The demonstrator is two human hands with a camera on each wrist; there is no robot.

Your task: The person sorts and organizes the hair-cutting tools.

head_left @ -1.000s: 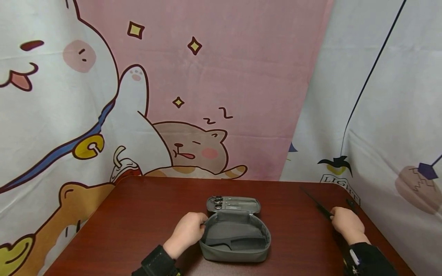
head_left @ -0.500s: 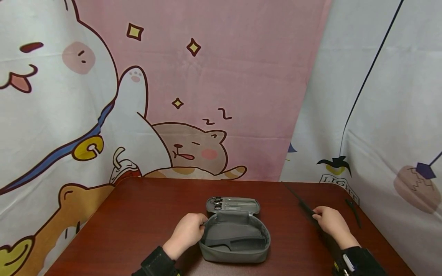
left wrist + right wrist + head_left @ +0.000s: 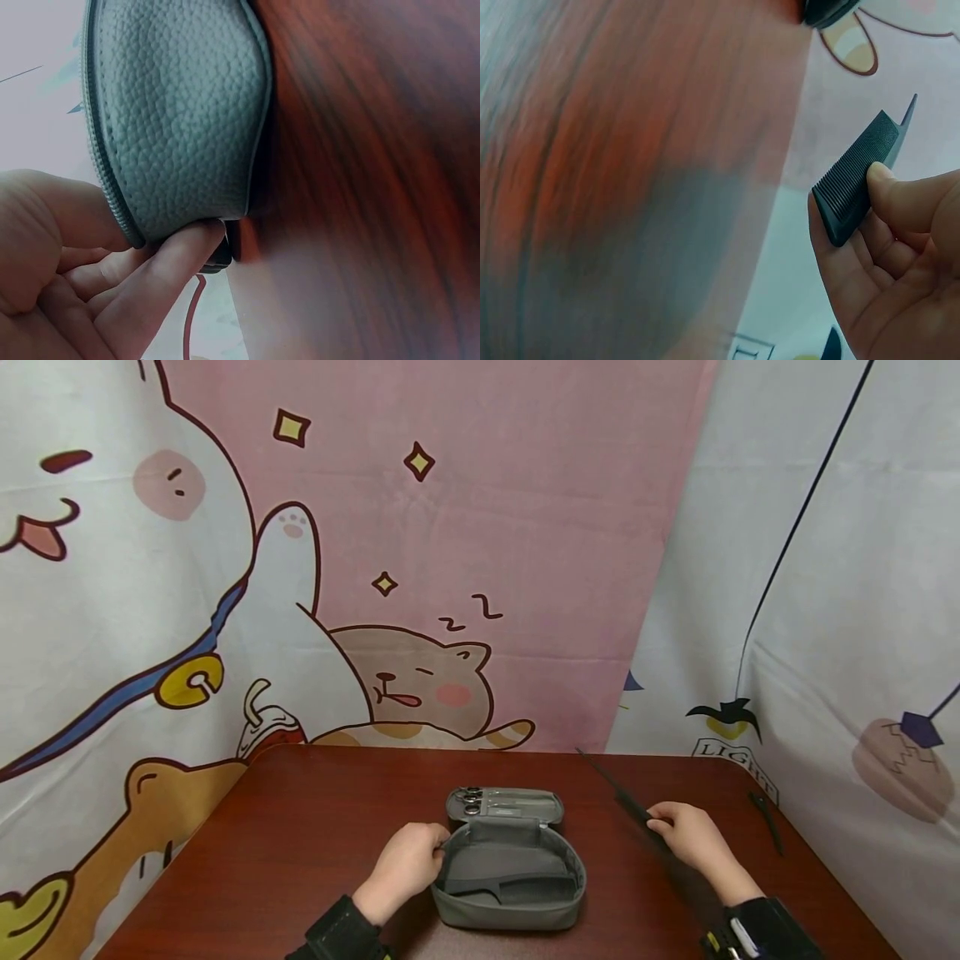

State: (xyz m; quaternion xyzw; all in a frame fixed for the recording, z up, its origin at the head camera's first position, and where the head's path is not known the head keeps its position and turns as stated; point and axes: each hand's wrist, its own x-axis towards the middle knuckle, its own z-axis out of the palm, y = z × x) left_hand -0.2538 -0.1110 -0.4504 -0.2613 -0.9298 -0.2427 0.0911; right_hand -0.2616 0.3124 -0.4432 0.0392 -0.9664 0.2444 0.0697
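Note:
A grey zippered case [image 3: 510, 917] stands on the table with its lid laid back. My left hand [image 3: 405, 862] pinches the case's left end; the left wrist view shows thumb and fingers at its zipper edge [image 3: 112, 191]. Inside the case lies a dark comb [image 3: 532, 889]. To the right of the case, my right hand [image 3: 693, 839] holds a black tail comb [image 3: 859, 169] between thumb and fingers. Its thin tail points away toward the back of the table. Fine teeth show in the right wrist view.
The lid's inner pocket [image 3: 517, 802] carries several small metal tools with finger rings. A slim black item [image 3: 768, 823] lies near the right edge of the reddish-brown table [image 3: 315, 827]. A printed cloth [image 3: 570, 568] hangs behind the table.
My right hand has moved left with the tail comb, away from the slim black item and nearer the case. The left hand and the case have stayed put.

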